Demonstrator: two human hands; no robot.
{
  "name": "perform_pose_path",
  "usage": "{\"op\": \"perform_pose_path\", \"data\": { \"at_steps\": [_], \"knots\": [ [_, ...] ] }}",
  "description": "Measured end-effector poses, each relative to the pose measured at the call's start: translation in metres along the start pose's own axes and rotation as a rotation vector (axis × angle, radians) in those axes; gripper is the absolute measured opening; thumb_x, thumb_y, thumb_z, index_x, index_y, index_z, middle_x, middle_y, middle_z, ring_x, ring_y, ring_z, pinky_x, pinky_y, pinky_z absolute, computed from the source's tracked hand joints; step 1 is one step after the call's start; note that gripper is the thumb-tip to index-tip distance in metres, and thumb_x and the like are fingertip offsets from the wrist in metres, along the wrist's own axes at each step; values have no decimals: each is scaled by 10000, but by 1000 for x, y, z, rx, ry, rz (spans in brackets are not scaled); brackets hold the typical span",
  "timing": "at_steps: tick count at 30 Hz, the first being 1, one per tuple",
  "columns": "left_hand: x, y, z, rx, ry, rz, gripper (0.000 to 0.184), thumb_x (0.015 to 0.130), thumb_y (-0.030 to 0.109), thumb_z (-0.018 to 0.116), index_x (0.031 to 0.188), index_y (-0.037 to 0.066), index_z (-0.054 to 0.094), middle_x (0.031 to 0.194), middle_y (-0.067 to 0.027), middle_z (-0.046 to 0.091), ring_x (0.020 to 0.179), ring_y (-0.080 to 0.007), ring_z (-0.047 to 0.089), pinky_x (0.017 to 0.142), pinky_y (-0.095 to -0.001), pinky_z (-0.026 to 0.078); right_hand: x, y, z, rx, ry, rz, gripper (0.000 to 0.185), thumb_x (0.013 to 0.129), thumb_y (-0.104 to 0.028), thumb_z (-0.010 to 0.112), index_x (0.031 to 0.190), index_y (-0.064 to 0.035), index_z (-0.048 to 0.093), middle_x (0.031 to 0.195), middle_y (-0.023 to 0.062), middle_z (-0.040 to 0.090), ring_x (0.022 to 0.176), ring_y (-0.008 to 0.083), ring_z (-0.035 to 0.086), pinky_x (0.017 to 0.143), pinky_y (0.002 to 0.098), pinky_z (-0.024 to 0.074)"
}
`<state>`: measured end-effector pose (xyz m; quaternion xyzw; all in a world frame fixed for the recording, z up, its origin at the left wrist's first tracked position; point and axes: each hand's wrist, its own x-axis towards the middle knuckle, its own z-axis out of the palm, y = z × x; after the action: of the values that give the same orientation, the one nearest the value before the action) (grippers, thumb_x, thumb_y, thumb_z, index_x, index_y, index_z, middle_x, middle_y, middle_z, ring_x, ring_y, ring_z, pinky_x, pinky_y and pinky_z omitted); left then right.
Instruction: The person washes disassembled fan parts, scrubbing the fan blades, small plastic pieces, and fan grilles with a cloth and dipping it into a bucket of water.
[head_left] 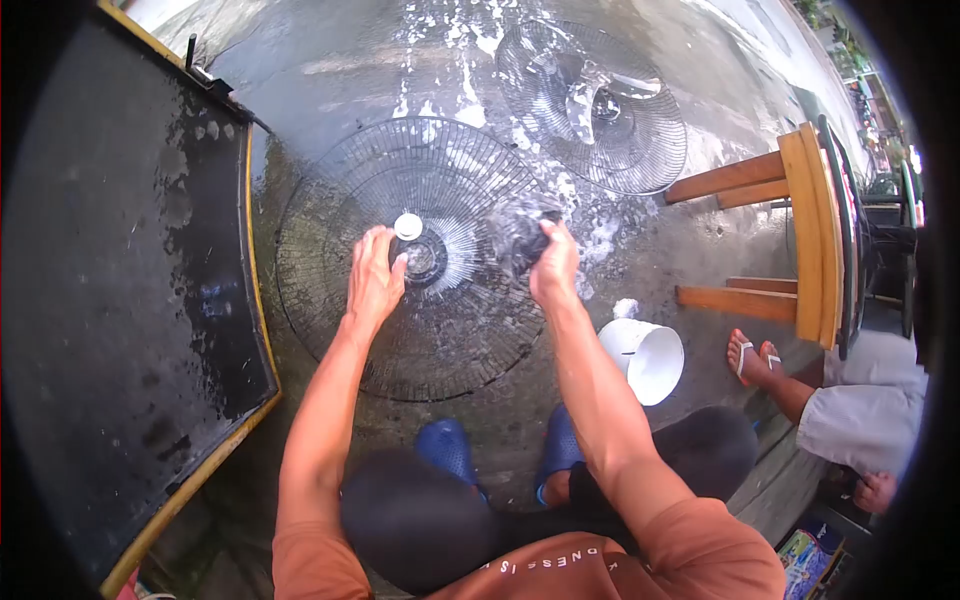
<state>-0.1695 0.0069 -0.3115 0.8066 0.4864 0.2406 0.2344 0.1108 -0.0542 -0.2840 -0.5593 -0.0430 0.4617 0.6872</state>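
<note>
A large round wire fan guard (330,330) lies on the wet ground in front of me. My left hand (375,275) is closed over it near its hub, around a small dark object with a round white end (408,227); its kind is not clear. My right hand (556,262), above the guard's right side, grips a dark item (527,245) that is smeared by motion, with water or suds around it. Farther off lies a second fan guard (660,150), with a pale fan blade (582,105) on it.
A white bucket (615,352) stands right of my forearm, its opening in view. At right are a wooden stool (815,235) and another person's legs (790,395). A dark board with a yellow edge (262,300) borders the left. Foam streaks the concrete (345,70).
</note>
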Motion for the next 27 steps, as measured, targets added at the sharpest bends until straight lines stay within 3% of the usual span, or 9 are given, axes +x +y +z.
{"op": "perform_pose_path", "data": {
  "at_steps": [4, 8, 11, 15, 17, 19, 21, 24, 27],
  "knots": [
    [33, -1, 25, 84, -157, -14, 582, 899, 136, 685, 1431, 18, 479, 1299, -249, 565, 1171, -433, 548, 1041, -491, 449, -33, -71, -26, 329, -44, 262, 301, 896, -121, 583, 1174, -17, 634, 1101, 111, 700, 1025, 267, 671, 948, 452, 527],
    [43, -10, 50, 152, -195, -47, 536, 806, 54, 757, 1300, 53, 547, 1230, -213, 539, 1108, -412, 565, 965, -492, 496, -62, -132, -77, -83, 97, 16, 412, 771, 9, 702, 1177, 0, 633, 1058, 93, 699, 973, 242, 684, 897, 394, 549],
    [45, -14, 51, 9, -101, -31, 430, 754, 11, 767, 1120, 32, 541, 1150, -225, 530, 1064, -419, 562, 915, -506, 480, -86, -181, -132, -718, 270, -92, 216, 829, -67, 622, 1023, 5, 687, 894, 68, 699, 787, 227, 687, 761, 359, 548],
    [49, -14, 48, -8, -149, -104, 474, 716, 28, 796, 1092, 34, 507, 1055, -228, 560, 1035, -445, 558, 903, -503, 466, -105, -208, -162, -1605, 369, 210, 399, 814, -172, 590, 1095, 80, 717, 1130, 318, 700, 1110, 418, 691, 937, 454, 529],
    [48, -13, 44, 36, -155, -118, 492, 717, 52, 817, 1097, 31, 504, 1018, -228, 621, 998, -445, 609, 868, -507, 490, -96, -189, -181, -1721, 370, 472, 404, 816, -169, 565, 1085, 89, 721, 1181, 328, 669, 1187, 435, 641, 1017, 455, 494],
    [50, -3, 33, 32, -218, -248, 433, 748, 86, 806, 1074, 24, 527, 989, -227, 658, 964, -442, 642, 839, -512, 507, -67, -133, -261, -1686, 144, 388, 422, 800, -157, 563, 1108, 89, 712, 1199, 329, 660, 1193, 434, 638, 1014, 450, 497],
    [53, -1, 26, 21, -265, -308, 309, 798, 176, 782, 969, 4, 590, 892, -222, 689, 883, -424, 688, 786, -505, 528, -63, -106, -256, -1666, 167, 480, 431, 808, -195, 587, 1115, 80, 712, 1231, 313, 658, 1215, 407, 637, 1047, 427, 478],
    [68, 24, 7, -241, -323, -434, 218, 815, 230, 763, 831, 50, 643, 806, -95, 680, 753, -261, 673, 688, -407, 528, -24, -27, -331, -1796, 15, 473, 545, 886, -275, 661, 1337, 28, 617, 1408, 254, 588, 1334, 358, 560, 1116, 426, 441],
    [90, 73, -20, -711, -444, -621, 139, 821, 206, 752, 791, 125, 642, 781, 29, 620, 692, -87, 584, 595, -290, 498, 8, 12, -378, -1689, -8, 347, 576, 833, -317, 709, 1290, 29, 653, 1344, 249, 637, 1278, 363, 607, 1066, 446, 478]
  ]
}}
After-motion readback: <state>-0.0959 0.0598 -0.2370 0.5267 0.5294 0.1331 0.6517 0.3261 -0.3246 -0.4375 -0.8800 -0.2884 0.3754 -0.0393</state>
